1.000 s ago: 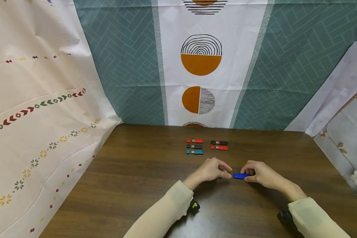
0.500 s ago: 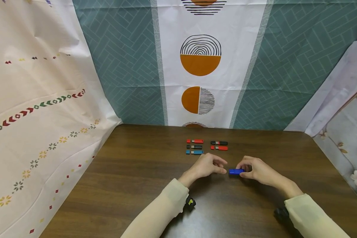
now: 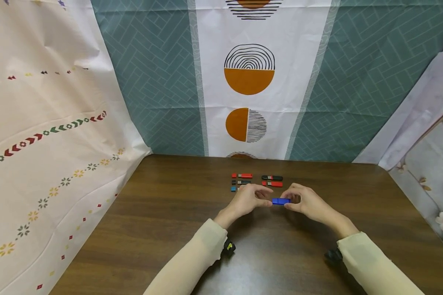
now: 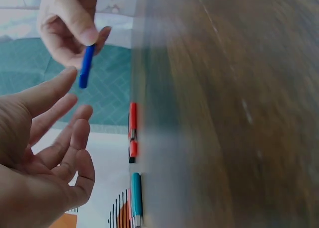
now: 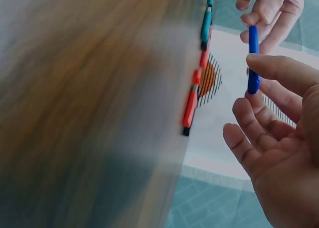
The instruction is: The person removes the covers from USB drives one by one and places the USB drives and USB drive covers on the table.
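A capped blue USB stick (image 3: pixel 280 201) is held above the table by my right hand (image 3: pixel 310 203), which pinches its right end between thumb and fingers. In the right wrist view the blue stick (image 5: pixel 253 63) stands edge-on with the thumb pressed to its side. My left hand (image 3: pixel 246 200) is at the stick's left end, thumb and fingers spread and slightly bent. Seen from the left wrist, the left fingertips (image 4: pixel 70 76) are right beside the end of the blue stick (image 4: pixel 85 68), with nothing gripped between them.
Farther back on the brown table (image 3: pixel 162 196) lie uncapped USB sticks in two columns: a red one (image 3: pixel 245 175), a dark one (image 3: pixel 245 182), a blue one (image 3: pixel 234 189) partly behind my left hand, a black one (image 3: pixel 272 178) and another red one (image 3: pixel 275 184). Patterned cloths (image 3: pixel 162 82) hang behind.
My right hand has lifted the blue USB stick off the table and carried it left and farther back. The left hand has moved left and back too, and now overlaps the lower blue stick.
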A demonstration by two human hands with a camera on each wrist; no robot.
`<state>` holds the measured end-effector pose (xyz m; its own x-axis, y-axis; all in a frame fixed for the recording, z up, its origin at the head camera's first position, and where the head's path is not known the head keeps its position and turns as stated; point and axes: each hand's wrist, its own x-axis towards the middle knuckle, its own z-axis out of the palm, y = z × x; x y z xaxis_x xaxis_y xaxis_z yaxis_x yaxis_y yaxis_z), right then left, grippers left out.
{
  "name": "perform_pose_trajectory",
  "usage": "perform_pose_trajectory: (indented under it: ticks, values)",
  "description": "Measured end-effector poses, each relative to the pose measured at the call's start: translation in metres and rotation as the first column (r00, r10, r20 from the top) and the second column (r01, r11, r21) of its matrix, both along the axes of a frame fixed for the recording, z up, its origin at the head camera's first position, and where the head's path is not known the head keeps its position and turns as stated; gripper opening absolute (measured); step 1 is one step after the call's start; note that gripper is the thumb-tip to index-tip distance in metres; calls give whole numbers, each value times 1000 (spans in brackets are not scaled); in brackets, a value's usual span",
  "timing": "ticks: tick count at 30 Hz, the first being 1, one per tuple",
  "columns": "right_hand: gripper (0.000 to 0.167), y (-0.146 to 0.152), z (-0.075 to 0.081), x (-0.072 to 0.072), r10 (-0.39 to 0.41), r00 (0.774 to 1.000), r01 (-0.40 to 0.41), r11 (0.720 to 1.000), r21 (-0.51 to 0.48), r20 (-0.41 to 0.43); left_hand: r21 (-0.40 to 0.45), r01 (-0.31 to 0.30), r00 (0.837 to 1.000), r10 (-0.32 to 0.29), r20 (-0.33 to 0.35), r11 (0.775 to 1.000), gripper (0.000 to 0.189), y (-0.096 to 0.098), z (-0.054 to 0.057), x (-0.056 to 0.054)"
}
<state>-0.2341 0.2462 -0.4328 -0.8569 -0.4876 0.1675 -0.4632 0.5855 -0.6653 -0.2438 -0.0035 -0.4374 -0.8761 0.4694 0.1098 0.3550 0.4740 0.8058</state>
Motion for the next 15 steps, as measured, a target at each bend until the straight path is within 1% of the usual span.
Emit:
perform_pose_trajectory:
  ticks: [5, 8, 12, 15]
  values:
    - [18, -15, 2, -5, -4, 999, 3, 1000, -29, -54, 24, -37, 999, 37, -15, 999, 33, -6, -1, -1]
    - [19, -22, 5, -7, -3, 997, 1, 999, -32, -75, 41, -66, 996, 68, -51, 997, 30, -10, -2, -2]
    - [20, -29, 6, -10, 3, 995, -6, 999, -37, -99, 51, -109, 988, 114, -101, 993, 25, -12, -1, -4]
    - [21, -33, 7, -12, 9, 994, -14, 999, -45, -112, 45, -131, 985, 135, -111, 990, 23, -14, 0, -5]
